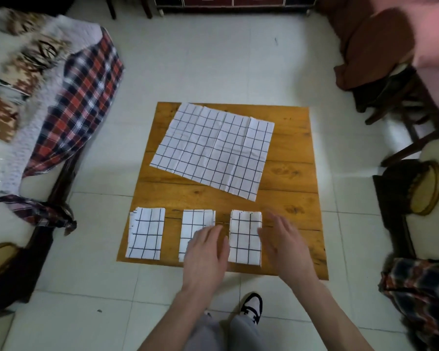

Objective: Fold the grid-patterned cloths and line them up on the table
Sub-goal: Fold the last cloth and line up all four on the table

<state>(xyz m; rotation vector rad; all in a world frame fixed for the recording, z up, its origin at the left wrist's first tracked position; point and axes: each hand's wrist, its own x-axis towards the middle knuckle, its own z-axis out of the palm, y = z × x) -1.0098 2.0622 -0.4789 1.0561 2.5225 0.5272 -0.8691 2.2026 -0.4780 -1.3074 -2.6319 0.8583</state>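
Note:
Three folded white cloths with black grid lines lie in a row along the near edge of the wooden table (293,173): a left one (145,234), a middle one (193,228) and a right one (245,236). A larger grid cloth (213,149) lies spread flat and slightly askew on the far half. My left hand (207,252) hovers flat over the middle cloth's right part, fingers apart. My right hand (284,247) is flat just right of the right folded cloth, at its edge, holding nothing.
A sofa with a red-and-navy plaid fabric (81,97) runs along the left. Dark wooden chairs (413,188) stand on the right, with plaid cloth (423,292) at the lower right. My shoe (251,305) is on the tiled floor below the table's near edge.

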